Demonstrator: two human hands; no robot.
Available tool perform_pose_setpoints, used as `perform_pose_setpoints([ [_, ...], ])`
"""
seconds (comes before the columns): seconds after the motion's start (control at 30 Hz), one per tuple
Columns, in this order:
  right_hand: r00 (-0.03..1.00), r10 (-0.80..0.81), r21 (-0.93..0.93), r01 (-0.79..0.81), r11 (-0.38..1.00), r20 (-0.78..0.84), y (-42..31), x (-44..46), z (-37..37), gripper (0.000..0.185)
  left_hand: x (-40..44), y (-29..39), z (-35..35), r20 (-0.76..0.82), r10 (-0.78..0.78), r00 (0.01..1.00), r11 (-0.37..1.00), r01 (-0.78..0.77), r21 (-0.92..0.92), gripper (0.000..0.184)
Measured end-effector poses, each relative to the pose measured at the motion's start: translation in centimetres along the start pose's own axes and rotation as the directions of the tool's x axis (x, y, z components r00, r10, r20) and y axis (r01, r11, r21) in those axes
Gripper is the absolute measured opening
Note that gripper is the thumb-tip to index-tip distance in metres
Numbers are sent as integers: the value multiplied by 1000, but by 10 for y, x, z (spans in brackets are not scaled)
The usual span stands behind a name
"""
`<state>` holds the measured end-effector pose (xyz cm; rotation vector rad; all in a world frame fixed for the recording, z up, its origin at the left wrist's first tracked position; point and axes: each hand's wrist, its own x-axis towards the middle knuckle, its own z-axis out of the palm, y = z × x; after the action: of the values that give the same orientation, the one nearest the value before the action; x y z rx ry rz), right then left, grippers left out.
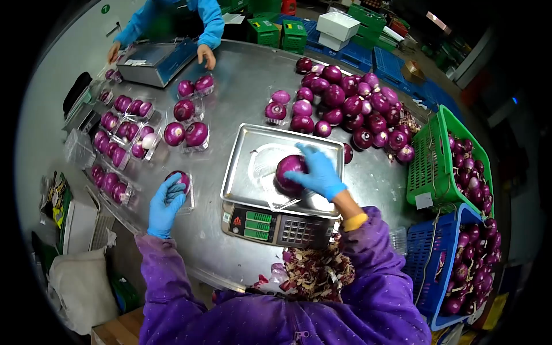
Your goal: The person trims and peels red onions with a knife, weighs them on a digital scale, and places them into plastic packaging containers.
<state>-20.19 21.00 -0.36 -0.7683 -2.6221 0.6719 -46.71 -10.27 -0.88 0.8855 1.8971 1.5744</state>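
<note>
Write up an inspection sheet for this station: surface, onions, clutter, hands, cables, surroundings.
Surface: metal table, looks wet or shiny in places.
Scale: display shows zeros; pan on top.
Onions: loose pile far right; packed trays at left.
Clutter: dry skins at the near edge, beside the scale.
Right hand: gloved, blurred, gripping a big onion over the pan.
Left hand: gloved, at a small onion; grip unclear.
Cables: nothing seen.
Surroundings: green crate and blue crate of onions, right; gloveless co-worker across the table.
</note>
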Motion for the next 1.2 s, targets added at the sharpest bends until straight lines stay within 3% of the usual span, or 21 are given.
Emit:
perform_pose_setpoints([
  [0.03, 969, -126, 13, 131, 991, -211, 13, -7, -7, 70, -1, 2, -2, -21, 6, 1000, 1000, -6, 10, 56],
  [0.1, 889, -168, -1, 185, 983, -425, 6, -25, -59, 50, -2, 11, -4, -33, 34, 999, 999, -34, -12, 56],
  [0.13, 889, 70, 187, 17, 982, -453, 9, -48, -76, 43, -1, 14, -5, -38, 46, 998, 999, -47, -23, 56],
  [0.2, 824, 259, 260, -142, 955, -504, 35, -97, -92, 38, 6, 19, -3, -16, 49, 999, 998, -50, -30, 55],
  [0.27, 758, 483, 539, -209, 816, -437, 56, -154, -96, 29, 16, 32, 8, 18, 55, 998, 996, -54, -66, 54],
  [0.37, 684, 630, 533, -401, 745, -367, 73, -238, -95, 25, 36, 51, 35, 104, 183, 978, 983, -182, -13, 54],
  [0.5, 541, 770, 648, -460, 607, -337, 83, -328, -74, 22, 66, 72, 90, 302, 240, 923, 968, -252, -1, 55],
  [0.6, 482, 824, 678, -501, 538, -298, 76, -354, -62, 22, 82, 79, 148, 506, 287, 814, 937, -349, 31, 64],
  [0.67, 475, 834, 678, -516, 524, -283, 72, -359, -56, 22, 90, 76, 186, 636, 295, 713, 738, -593, 322, 82],
  [0.73, 489, 829, 679, -512, 526, -273, 69, -356, -50, 21, 89, 78, 223, 712, 227, 665, 598, -672, 437, 92],
  [0.87, 477, 836, 707, -490, 509, -271, 67, -349, -43, 20, 83, 75, 258, 728, -66, 682, 411, -646, 643, 114],
  [0.93, 482, 835, 675, -525, 518, -267, 72, -350, -39, 21, 85, 65, 262, 684, -24, 729, 434, -608, 664, 117],
  [1.0, 492, 839, 676, -539, 503, -232, 68, -344, -36, 21, 90, 66, 262, 690, -73, 720, 492, -576, 653, 107],
  [1.13, 529, 820, 694, -507, 510, -216, 78, -338, -23, 19, 97, 58, 245, 642, 27, 766, 613, -520, 595, 88],
  [1.2, 531, 822, 700, -507, 503, -206, 77, -334, -24, 19, 101, 55, 227, 629, 67, 775, 807, -413, 423, 85],
])
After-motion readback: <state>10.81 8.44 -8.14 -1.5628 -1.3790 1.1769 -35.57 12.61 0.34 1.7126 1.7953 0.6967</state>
